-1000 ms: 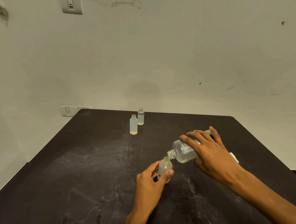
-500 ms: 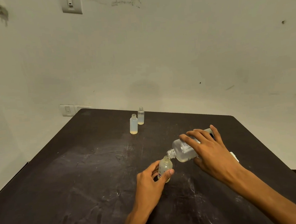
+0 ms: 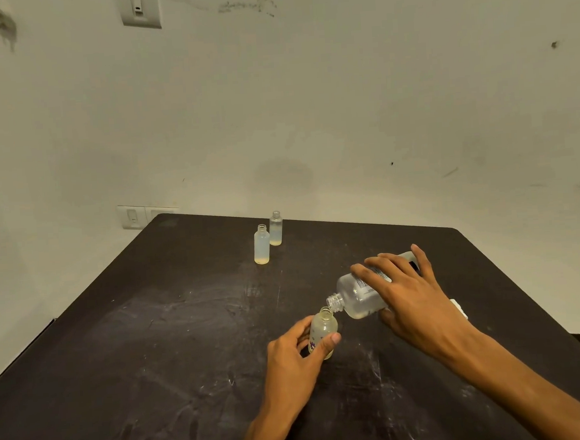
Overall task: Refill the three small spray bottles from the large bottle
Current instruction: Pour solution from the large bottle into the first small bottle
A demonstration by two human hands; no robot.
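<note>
My left hand point(image 3: 293, 360) grips a small frosted spray bottle point(image 3: 323, 332) that stands uncapped on the dark table point(image 3: 153, 349). My right hand point(image 3: 411, 300) holds the large clear bottle point(image 3: 357, 294) tilted almost flat, its open neck right above the small bottle's mouth. Two more small bottles stand uncapped near the table's far edge: the nearer one point(image 3: 262, 244) and, just behind it to the right, the farther one point(image 3: 276, 228), each with a little yellowish liquid at the bottom.
A small white object point(image 3: 459, 308) lies on the table behind my right wrist, mostly hidden. The wall rises just beyond the table's far edge, with a socket plate point(image 3: 132, 216) at the left corner. The table's right edge drops off near my right forearm.
The large bottle's neck has dipped slightly lower toward the small bottle's mouth. Both hands stay in nearly the same place.
</note>
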